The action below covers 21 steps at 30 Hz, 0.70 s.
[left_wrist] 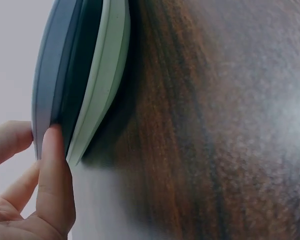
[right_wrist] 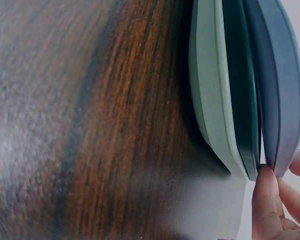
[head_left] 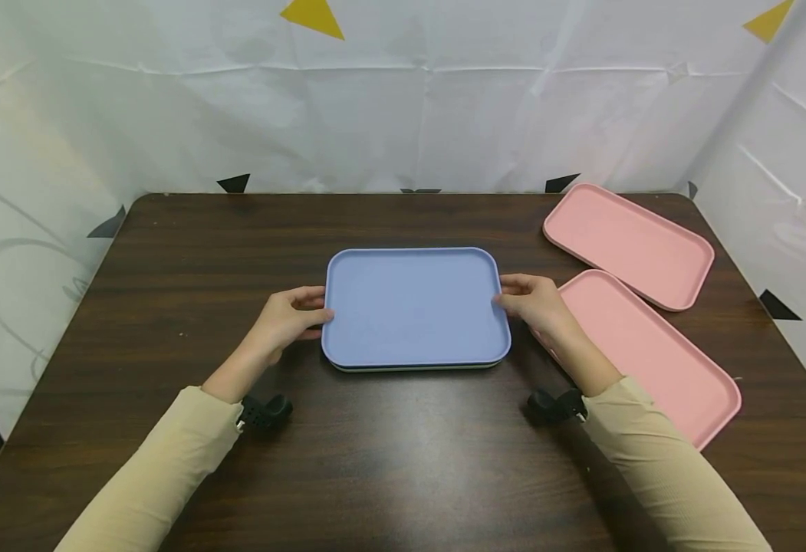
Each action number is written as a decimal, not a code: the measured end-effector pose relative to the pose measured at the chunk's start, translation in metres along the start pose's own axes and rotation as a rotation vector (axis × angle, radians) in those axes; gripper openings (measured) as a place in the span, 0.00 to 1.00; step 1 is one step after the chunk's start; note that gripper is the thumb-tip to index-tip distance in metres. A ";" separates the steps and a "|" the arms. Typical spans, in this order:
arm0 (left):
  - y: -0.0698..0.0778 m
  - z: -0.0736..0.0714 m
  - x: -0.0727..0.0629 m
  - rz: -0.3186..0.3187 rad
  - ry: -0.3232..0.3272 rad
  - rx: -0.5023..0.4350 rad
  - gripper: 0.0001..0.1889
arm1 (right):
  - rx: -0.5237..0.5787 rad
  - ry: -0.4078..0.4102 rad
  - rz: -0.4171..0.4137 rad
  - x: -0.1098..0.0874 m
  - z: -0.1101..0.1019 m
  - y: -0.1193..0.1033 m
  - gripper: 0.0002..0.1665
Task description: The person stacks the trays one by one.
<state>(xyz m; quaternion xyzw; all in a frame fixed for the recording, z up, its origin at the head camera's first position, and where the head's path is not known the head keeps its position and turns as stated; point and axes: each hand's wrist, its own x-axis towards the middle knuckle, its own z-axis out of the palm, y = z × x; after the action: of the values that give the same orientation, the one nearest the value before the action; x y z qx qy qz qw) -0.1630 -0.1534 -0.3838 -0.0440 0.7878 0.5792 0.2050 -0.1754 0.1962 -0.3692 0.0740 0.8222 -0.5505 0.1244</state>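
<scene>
Well, the table (head_left: 409,460) is the biggest thing. At its middle is the blue tray (head_left: 412,307), above a dark tray (right_wrist: 242,100) and, at the bottom, a pale green tray (right_wrist: 207,75). So the pile looks mostly made, but a thin gap shows under the blue tray, so I think it is not all the way down. The far pink tray (head_left: 630,245) and near pink tray (head_left: 651,353) lie on the right, outside the pile. The left hand (head_left: 285,318) and right hand (head_left: 537,303) pinch the blue tray's left and right ends between thumb and fingers.
</scene>
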 end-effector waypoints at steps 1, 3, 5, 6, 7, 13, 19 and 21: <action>0.000 0.000 0.000 0.001 0.000 -0.001 0.29 | -0.005 0.004 -0.002 0.000 0.000 0.000 0.28; -0.001 0.001 0.000 -0.001 0.000 -0.002 0.29 | -0.016 0.010 -0.004 0.000 0.000 0.000 0.28; -0.002 0.001 0.001 -0.001 0.001 -0.004 0.29 | -0.033 0.014 -0.006 0.000 0.000 0.000 0.28; -0.002 0.001 0.001 -0.001 0.002 -0.005 0.29 | -0.046 0.015 -0.004 0.000 0.000 0.000 0.27; -0.002 0.001 0.001 -0.001 0.002 -0.006 0.30 | -0.056 0.011 -0.006 0.000 0.000 0.001 0.28; -0.003 0.002 0.002 0.003 0.008 -0.011 0.31 | -0.081 -0.018 -0.003 0.000 0.000 0.004 0.29; -0.005 0.003 0.004 -0.009 -0.013 -0.015 0.32 | -0.098 -0.010 -0.019 0.001 0.000 0.004 0.29; -0.006 0.004 0.005 -0.015 -0.028 -0.031 0.31 | -0.104 -0.005 -0.023 0.001 0.000 0.004 0.29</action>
<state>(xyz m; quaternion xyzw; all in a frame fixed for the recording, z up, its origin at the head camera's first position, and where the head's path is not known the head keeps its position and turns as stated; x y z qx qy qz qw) -0.1651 -0.1510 -0.3916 -0.0450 0.7755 0.5903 0.2195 -0.1756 0.1975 -0.3730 0.0565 0.8501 -0.5087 0.1240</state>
